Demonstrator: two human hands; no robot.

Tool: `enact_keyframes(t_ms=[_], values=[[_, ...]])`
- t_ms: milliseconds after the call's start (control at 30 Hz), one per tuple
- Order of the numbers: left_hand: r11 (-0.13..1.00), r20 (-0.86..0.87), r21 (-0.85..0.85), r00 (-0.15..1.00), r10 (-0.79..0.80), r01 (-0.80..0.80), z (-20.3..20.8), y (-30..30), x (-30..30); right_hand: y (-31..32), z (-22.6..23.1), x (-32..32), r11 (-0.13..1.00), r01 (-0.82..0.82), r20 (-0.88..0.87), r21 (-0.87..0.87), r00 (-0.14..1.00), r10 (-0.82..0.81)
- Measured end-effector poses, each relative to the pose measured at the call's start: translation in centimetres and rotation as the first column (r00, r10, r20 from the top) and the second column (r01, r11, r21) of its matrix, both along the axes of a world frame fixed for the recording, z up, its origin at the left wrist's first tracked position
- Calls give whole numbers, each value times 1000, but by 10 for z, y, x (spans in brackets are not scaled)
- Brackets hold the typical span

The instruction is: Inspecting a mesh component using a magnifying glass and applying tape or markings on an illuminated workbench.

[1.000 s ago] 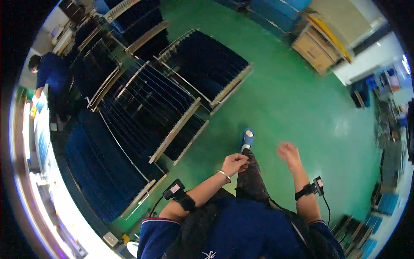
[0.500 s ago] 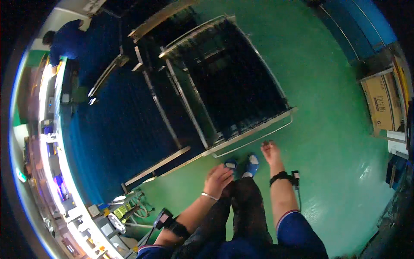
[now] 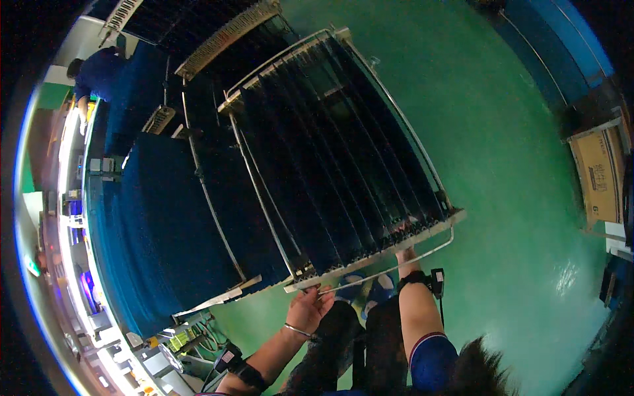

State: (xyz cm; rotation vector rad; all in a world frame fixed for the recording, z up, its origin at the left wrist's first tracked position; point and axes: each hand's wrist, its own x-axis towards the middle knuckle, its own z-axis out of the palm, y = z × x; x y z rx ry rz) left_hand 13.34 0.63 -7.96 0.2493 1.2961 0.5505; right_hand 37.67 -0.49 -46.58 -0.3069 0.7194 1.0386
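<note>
In front of me stands a metal-framed rack (image 3: 375,249) filled with a row of dark, thin upright panels (image 3: 323,165). Its pale front rail has notches and a bent-wire handle (image 3: 396,272). My left hand (image 3: 310,309) is closed around the left end of that handle, just below the rail's corner. Past the front rail, my right hand (image 3: 404,239) reaches in among the panels' near ends. Rail and panels partly cover its fingers, so their grip cannot be made out.
Dark blue covered stacks (image 3: 178,211) stand left of the rack, beside a brightly lit workbench (image 3: 99,277). Another person (image 3: 99,72) leans over the bench at far left. At right are a cardboard box (image 3: 598,175) and blue bins (image 3: 555,46). Green floor (image 3: 508,231) runs between.
My left hand has moved down-left onto the handle's end. My right hand has gone from beside the rack to inside its front rail. The rack appears lower and nearer in view.
</note>
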Motion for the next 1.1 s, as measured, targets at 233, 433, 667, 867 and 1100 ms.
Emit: enact_keyframes(t_ms=[233, 433, 667, 867, 1100], values=[[990, -84, -17, 987, -140, 139, 4, 3, 16, -6, 11, 30, 998, -8, 69, -54, 998, 12], [980, -93, 40, 978, -188, 193, -3, -7, 14, -19, 10, 42, 998, 10, 88, -56, 996, -6], [965, -19, 43, 966, -258, 259, -24, -59, 20, -96, 9, 54, 993, 78, 164, -87, 984, -63], [915, 15, 61, 916, -401, 399, -15, -127, -15, -203, 30, 7, 969, 201, 229, -141, 959, -165], [568, 37, 94, 567, -823, 818, -18, -232, -70, -357, 54, -62, 929, 328, 266, -172, 923, -277]])
